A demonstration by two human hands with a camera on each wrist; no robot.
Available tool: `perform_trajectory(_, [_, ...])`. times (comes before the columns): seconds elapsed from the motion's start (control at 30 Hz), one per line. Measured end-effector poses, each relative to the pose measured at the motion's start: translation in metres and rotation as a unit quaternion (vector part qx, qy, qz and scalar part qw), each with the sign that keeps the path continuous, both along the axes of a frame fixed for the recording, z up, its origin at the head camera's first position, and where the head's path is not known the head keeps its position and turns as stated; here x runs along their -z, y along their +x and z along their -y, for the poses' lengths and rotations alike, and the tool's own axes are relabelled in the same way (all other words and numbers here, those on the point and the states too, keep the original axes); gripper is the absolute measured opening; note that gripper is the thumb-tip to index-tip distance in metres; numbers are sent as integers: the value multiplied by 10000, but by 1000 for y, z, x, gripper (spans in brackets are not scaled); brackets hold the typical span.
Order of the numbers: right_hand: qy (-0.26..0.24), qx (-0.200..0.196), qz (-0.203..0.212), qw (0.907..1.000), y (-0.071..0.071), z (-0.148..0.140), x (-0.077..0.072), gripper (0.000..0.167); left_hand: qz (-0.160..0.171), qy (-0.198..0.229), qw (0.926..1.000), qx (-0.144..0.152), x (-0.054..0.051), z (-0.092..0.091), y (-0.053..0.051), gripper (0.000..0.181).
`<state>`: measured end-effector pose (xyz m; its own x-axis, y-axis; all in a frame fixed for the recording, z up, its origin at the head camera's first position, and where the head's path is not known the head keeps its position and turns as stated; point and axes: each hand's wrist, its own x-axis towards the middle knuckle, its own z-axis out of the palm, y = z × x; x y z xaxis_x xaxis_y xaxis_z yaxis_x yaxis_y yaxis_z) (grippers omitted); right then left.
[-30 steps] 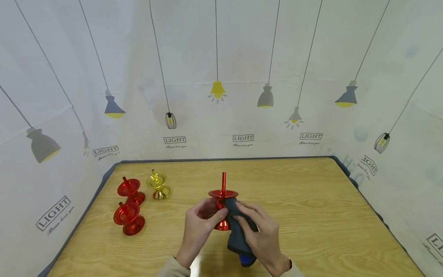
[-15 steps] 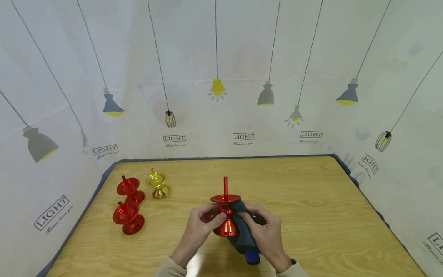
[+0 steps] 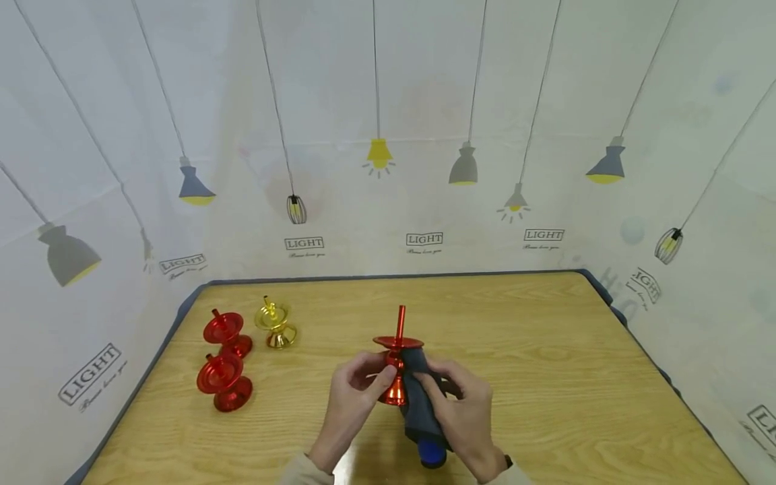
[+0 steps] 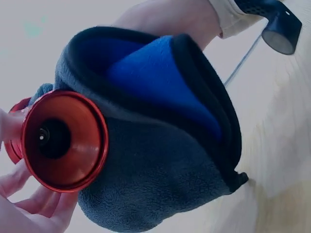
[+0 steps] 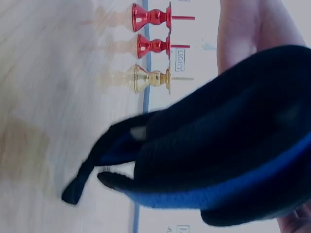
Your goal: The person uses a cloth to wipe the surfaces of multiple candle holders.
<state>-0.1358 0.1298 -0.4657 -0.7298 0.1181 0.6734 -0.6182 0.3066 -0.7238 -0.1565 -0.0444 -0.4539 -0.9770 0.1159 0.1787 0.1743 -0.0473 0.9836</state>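
My left hand [image 3: 350,404] grips a shiny red candle holder [image 3: 395,392] by its stem, above the table. The holder leans slightly right, its dish and thin rod uppermost. In the left wrist view its hollow base [image 4: 87,145] faces the camera. My right hand [image 3: 465,412] pinches a folded dark grey cloth [image 3: 419,403] with a blue inner side, pressed against the holder's right side below the dish. The cloth [image 5: 218,150] covers much of the right wrist view and hides most of the right fingers there.
At the table's left stand two more red candle holders, one farther back [image 3: 224,329] and one nearer [image 3: 224,377], beside a gold one [image 3: 279,331]. The wooden table [image 3: 545,377] ends at a white printed backdrop [image 3: 339,168] on the back and sides.
The held candle holder has shifted slightly right and now tilts right. It dipped half a second ago and has risen again. The cloth stays against its stem; the standing holders have not moved.
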Motion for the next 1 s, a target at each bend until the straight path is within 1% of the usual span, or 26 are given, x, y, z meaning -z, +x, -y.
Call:
perform_trajectory(0.1, [208,77,-240,9995,0,0,0,29,70,-134,9998,-139,0,1,-1,17])
perform_trajectory(0.2, [216,-26,-229,9995,1,0,1,29,167,-348,9990,-241,0,2,-3,19])
perform_trajectory(0.27, [97,-121,-39,9999,1,-1,3,28,180,-403,9989,-188,0,4,-3,19])
perform_trajectory(0.33, [-157,-232,241,9993,0,-2,4,26,206,-335,9992,-45,0,6,-3,23])
perform_trajectory(0.43, [-692,-407,797,9936,-1,-4,6,22,293,-114,9992,238,1,8,-3,31])
perform_trajectory(0.5, [-959,-482,1080,9883,-2,-5,6,20,347,-45,9986,392,1,10,-3,32])
perform_trajectory(0.57, [-1090,-551,1247,9846,-2,-6,7,19,424,-64,9980,472,1,11,-3,29])
perform_trajectory(0.63, [-1101,-575,1272,9841,-2,-6,7,19,452,-124,9975,523,2,11,-3,25])
perform_trajectory(0.73, [-1049,-589,1112,9865,-2,-5,8,20,434,-116,9974,557,3,11,-3,25])
perform_trajectory(0.8, [-853,-521,825,9916,-3,-5,9,22,334,-138,9977,565,3,10,-2,27])
perform_trajectory(0.9, [-444,-360,236,9981,-3,-3,10,26,78,-360,9982,466,3,6,0,27])
perform_trajectory(1.0, [69,-180,-384,9991,-3,-2,10,31,-145,-631,9977,197,3,3,1,26])
